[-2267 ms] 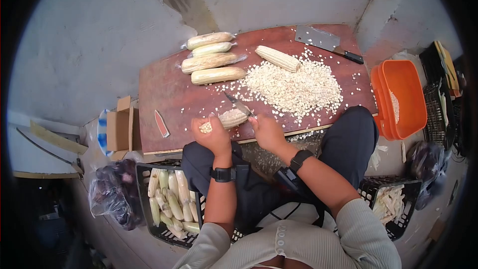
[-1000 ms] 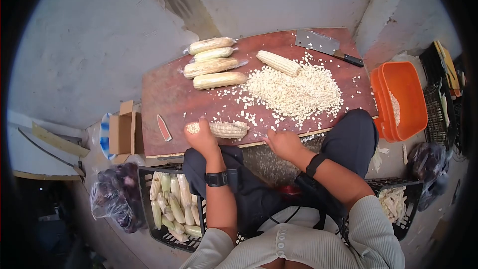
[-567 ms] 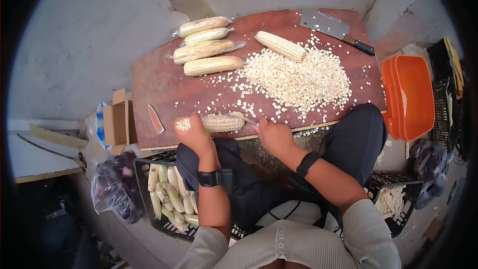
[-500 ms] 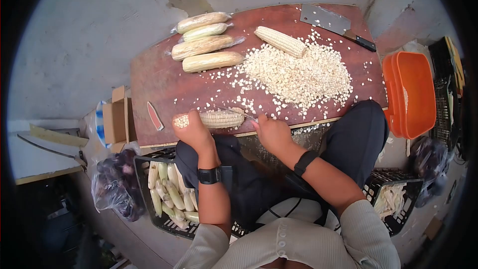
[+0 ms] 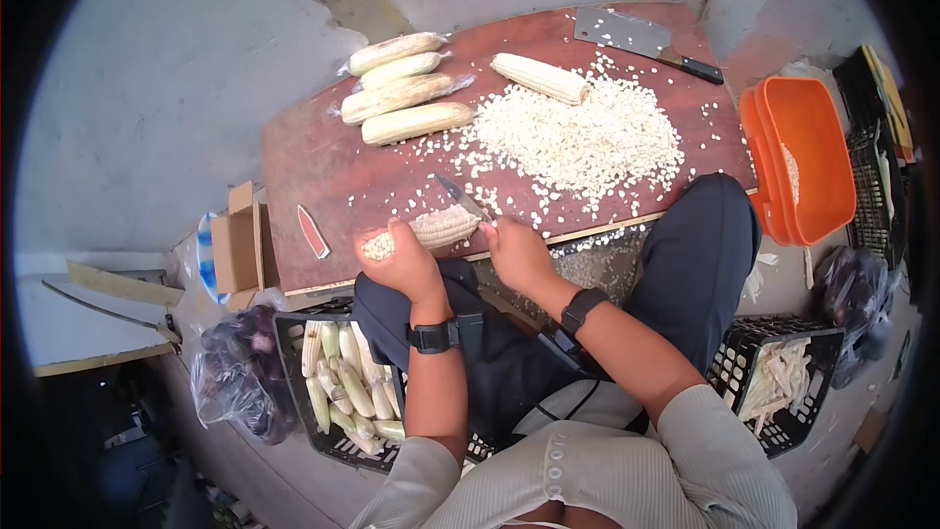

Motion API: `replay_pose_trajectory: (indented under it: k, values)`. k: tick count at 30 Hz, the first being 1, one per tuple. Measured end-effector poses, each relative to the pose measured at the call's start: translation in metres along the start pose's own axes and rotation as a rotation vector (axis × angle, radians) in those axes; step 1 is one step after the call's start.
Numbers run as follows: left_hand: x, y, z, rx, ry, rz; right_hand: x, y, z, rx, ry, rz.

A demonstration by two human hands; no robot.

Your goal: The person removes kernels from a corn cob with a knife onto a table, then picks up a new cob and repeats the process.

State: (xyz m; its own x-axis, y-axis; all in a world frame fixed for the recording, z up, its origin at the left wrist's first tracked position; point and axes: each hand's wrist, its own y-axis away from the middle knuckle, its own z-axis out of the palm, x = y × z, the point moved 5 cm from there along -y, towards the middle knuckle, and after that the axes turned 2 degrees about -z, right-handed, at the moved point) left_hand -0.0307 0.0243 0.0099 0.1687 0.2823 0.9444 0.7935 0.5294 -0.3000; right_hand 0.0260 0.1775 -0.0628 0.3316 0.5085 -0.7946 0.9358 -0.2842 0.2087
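My left hand (image 5: 403, 263) is wrapped round a white corn cob (image 5: 446, 226) near the front edge of the table, and pale kernels show at its left end. My right hand (image 5: 519, 253) grips a small knife (image 5: 463, 198), its blade pointing up and left across the cob's right end. Beyond the hands lies a wide heap of loose kernels (image 5: 578, 142). A bare corn cob (image 5: 539, 77) rests against the heap's upper edge. Several wrapped corn cobs (image 5: 416, 124) lie in a row at the back left.
A cleaver (image 5: 636, 36) lies at the table's (image 5: 323, 157) back right. A red knife sheath (image 5: 312, 232) sits at left. An orange bin (image 5: 818, 167) stands at right. Black crates with corn (image 5: 348, 387) and husks (image 5: 778, 377) flank my legs; a cardboard box (image 5: 235, 245) is at left.
The knife blade has swung from lying nearly flat along the cob to pointing up, away from me. The cob's right end has tilted upward, and the whole view has shifted slightly.
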Motion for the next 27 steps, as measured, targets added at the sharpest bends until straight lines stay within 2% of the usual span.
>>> replay_pose_trajectory:
  k: [3, 6, 7, 10, 15, 19, 22, 27]
  values:
    - [-0.007, -0.005, -0.003, -0.006, 0.101, -0.018, 0.005, -0.006, 0.007, -0.035, -0.047, 0.029]
    - [0.001, 0.005, -0.002, -0.086, 0.01, 0.197, 0.01, -0.01, 0.007, -0.29, -0.349, 0.375]
    - [0.009, 0.009, -0.004, -0.076, -0.039, 0.179, 0.009, -0.016, 0.011, -0.139, -0.188, 0.152]
    - [-0.012, -0.002, -0.013, 0.027, 0.051, -0.066, 0.018, -0.017, 0.016, -0.087, -0.077, 0.088]
    - [-0.015, -0.015, -0.016, 0.072, 0.121, -0.252, 0.02, -0.003, -0.022, 0.052, 0.039, -0.05]
    - [-0.02, -0.021, -0.016, 0.075, 0.183, -0.303, 0.014, 0.017, -0.032, 0.001, 0.257, -0.219]
    - [-0.02, -0.024, -0.015, 0.068, 0.19, -0.3, 0.011, 0.024, -0.032, 0.007, 0.292, -0.316]
    - [-0.027, -0.027, -0.015, 0.072, 0.186, -0.328, 0.013, 0.02, -0.024, -0.076, 0.374, -0.311]
